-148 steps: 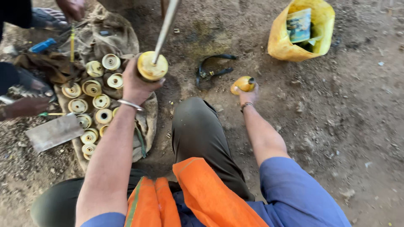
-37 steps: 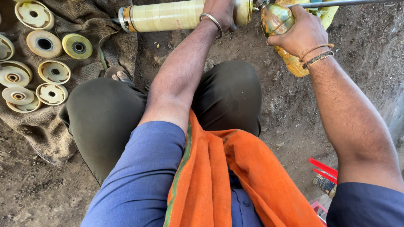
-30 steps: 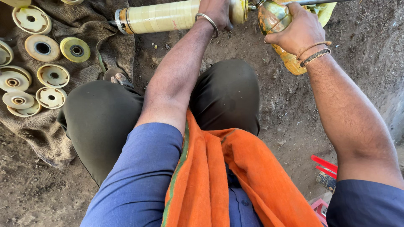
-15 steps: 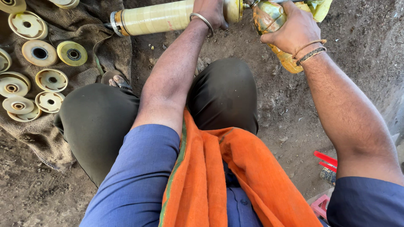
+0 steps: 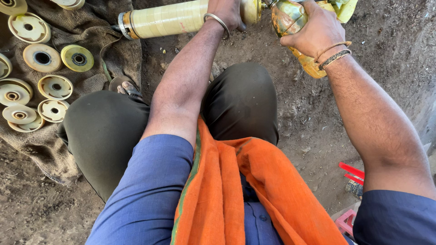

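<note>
Our left hand (image 5: 227, 11) grips the long cream-yellow cylinder (image 5: 168, 18) lying level above the knees; our right hand (image 5: 313, 31) clasps the greasy yellow bottle (image 5: 295, 27) at its end – we'd best hold both steady

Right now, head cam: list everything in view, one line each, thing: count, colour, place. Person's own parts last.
cylinder: one, pale yellow with metal end band, lying across the top, gripped near its right end
bottle: one, dirty yellow, top right, held
discs: about nine visible, cream and yellow with centre holes, on the sacking at left
sacking: one, brown, spread on the dirt at left
red tool: one, partly hidden, lower right on the ground
orange cloth: one, draped over the blue shirt
left hand: on the cylinder, metal bangle on wrist
right hand: around the bottle, thread bands on wrist
</note>
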Motion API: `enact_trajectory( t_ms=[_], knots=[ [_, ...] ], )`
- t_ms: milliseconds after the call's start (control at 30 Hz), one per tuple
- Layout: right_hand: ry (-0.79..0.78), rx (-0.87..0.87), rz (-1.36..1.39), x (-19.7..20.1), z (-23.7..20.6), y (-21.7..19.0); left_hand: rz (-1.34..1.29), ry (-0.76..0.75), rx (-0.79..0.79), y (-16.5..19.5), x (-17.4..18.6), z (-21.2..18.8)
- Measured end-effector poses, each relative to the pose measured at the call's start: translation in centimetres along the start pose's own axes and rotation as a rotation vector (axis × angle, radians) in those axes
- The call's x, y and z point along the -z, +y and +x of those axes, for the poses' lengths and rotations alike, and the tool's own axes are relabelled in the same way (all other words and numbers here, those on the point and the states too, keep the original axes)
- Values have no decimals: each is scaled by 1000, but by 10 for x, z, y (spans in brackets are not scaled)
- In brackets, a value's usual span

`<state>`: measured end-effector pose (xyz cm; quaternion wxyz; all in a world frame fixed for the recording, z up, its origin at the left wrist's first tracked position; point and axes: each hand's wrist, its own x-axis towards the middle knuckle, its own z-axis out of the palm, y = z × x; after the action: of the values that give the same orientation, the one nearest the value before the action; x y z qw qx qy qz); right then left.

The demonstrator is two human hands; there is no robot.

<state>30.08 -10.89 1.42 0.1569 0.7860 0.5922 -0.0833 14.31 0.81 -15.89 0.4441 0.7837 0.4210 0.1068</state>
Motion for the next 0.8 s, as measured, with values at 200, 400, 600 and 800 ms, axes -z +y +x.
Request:
enact_trajectory(
  t_ms=[200, 400, 600, 800],
  knots=[
    [3, -8, 19, -2, 0, 1, -33, -60, 40, -2, -1, 0],
    [-12, -25, 34, -5, 4, 13, -39, -42, -14, -3, -1, 1],
    [-7, -59, 7, -6, 7, 23, 9, -55, 27, -1, 1, 1],
    [-37, -87, 3, -9, 8, 23, -15, -75, 55, -1, 1, 0]
  ],
)
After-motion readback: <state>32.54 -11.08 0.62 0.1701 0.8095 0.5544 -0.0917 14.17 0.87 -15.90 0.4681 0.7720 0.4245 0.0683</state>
